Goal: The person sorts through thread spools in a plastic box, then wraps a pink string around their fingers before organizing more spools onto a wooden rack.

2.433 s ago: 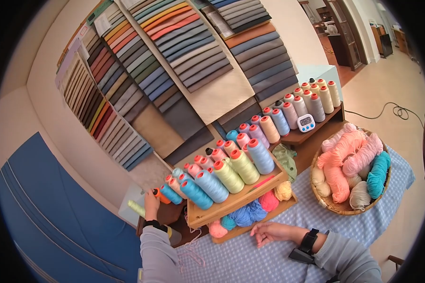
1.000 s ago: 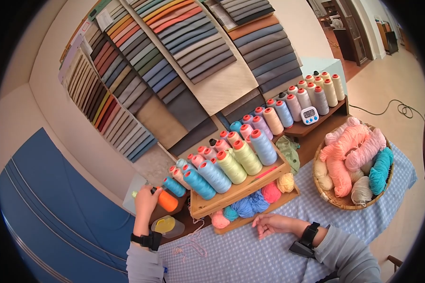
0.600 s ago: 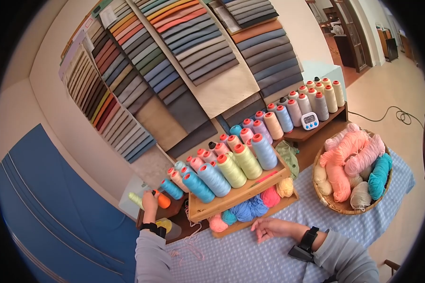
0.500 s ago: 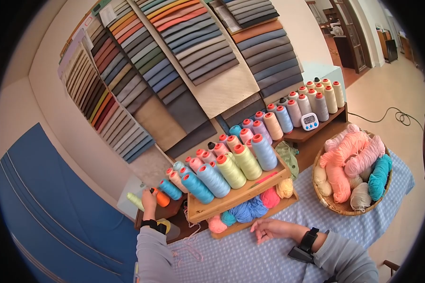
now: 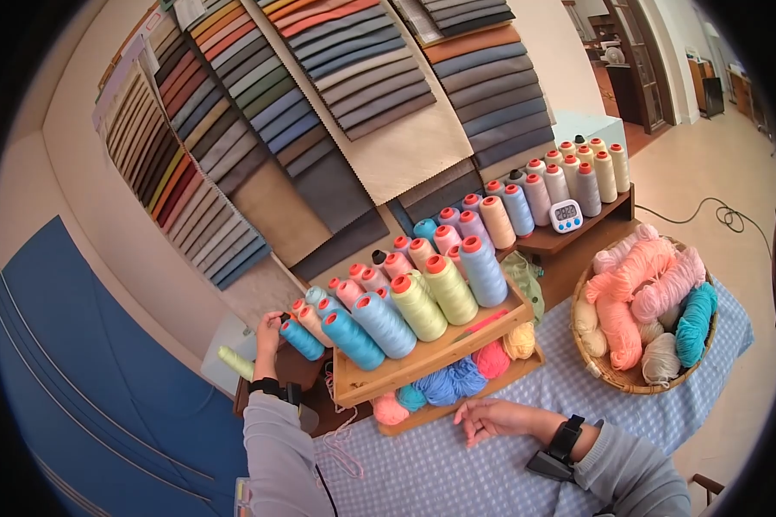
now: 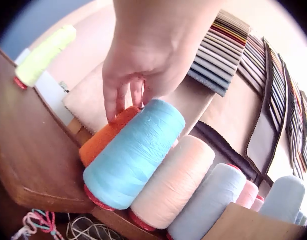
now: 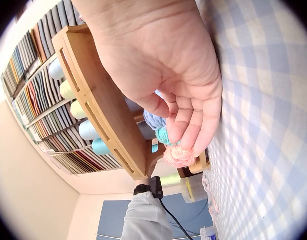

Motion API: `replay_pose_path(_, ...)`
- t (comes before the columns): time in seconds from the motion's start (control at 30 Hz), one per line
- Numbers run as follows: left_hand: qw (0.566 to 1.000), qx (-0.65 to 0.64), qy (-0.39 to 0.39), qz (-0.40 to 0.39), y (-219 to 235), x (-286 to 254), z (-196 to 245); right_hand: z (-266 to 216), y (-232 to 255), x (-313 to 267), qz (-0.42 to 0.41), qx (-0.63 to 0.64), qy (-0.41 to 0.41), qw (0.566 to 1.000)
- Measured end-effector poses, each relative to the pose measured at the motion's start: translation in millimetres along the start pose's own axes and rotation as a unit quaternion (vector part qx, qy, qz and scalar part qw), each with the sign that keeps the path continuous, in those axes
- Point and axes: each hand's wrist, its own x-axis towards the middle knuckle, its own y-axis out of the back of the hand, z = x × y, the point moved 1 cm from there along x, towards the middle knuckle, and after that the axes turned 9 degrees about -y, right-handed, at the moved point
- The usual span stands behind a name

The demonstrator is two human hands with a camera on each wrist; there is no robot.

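Observation:
At the left end of the shelf, my left hand (image 5: 267,346) reaches down behind a blue thread cone (image 5: 302,341). The left wrist view shows the left hand (image 6: 148,55) with fingertips and thumb around the top of an orange cone (image 6: 104,140), which stands close beside the blue cone (image 6: 135,154) and is partly hidden by it. A peach cone (image 6: 173,182) is on the blue one's other side. Palm up, my right hand (image 5: 496,420) rests on the checked cloth, its fingers loosely bent and holding nothing; the right wrist view shows this hand (image 7: 168,75) too.
A pale green cone (image 5: 235,363) lies left of the left hand. A wooden rack (image 5: 353,389) of cones stands at the centre, with yarn balls (image 5: 444,383) below. A timer (image 5: 566,216) is on the right shelf. A basket (image 5: 612,379) holds yarn skeins.
My left hand has moved back and slightly left; the orange cone, seen in front of it earlier, is now hidden in the head view. My right hand has stayed put.

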Motion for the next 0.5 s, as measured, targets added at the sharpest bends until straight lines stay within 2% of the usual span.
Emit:
replay_pose_path(0.03, 1.000, 0.000, 0.000, 0.000, 0.1, 0.2, -0.8, -0.1, 0.6, 0.1, -0.003, -0.001, 0.002, 1.000)
replay_pose_path(0.1, 0.996, -0.062, 0.056, 0.041, 2.1, -0.4, -3.9, -0.2, 0.5, -0.2, -0.005, 0.000, 0.004, 1.000)
replay_pose_path(0.23, 0.991, -0.113, 0.063, 0.024, 6.2, -9.4, -1.6, -0.9, -0.1, -0.2, -0.007, 0.000, 0.004, 1.000)
replay_pose_path(0.3, 0.986, -0.138, 0.091, 0.034, 7.4, -15.4, 3.8, -1.0, -0.6, -0.3, -0.006, -0.001, 0.005, 1.000)
replay_pose_path(0.33, 0.986, -0.138, 0.091, 0.034, 13.4, -11.0, -5.9, -0.9, -0.7, -0.5, -0.003, -0.001, 0.005, 1.000)
replay_pose_path(0.4, 0.994, -0.097, 0.001, 0.053, 26.1, -5.5, -20.6, -0.1, -0.6, 0.4, -0.007, -0.001, 0.009, 1.000)
replay_pose_path(0.43, 0.994, -0.097, 0.001, 0.051, 20.2, -16.8, -6.7, 0.0, -0.3, -0.3, -0.009, 0.000, 0.014, 1.000)
replay_pose_path(0.47, 0.965, -0.195, -0.002, 0.175, 16.2, -31.4, 7.2, -0.2, -0.6, -1.2, -0.008, 0.002, 0.019, 1.000)
replay_pose_path(0.5, 0.912, -0.289, -0.006, 0.293, 10.0, -50.2, 30.4, -0.3, -1.0, -1.0, -0.002, 0.002, 0.016, 1.000)
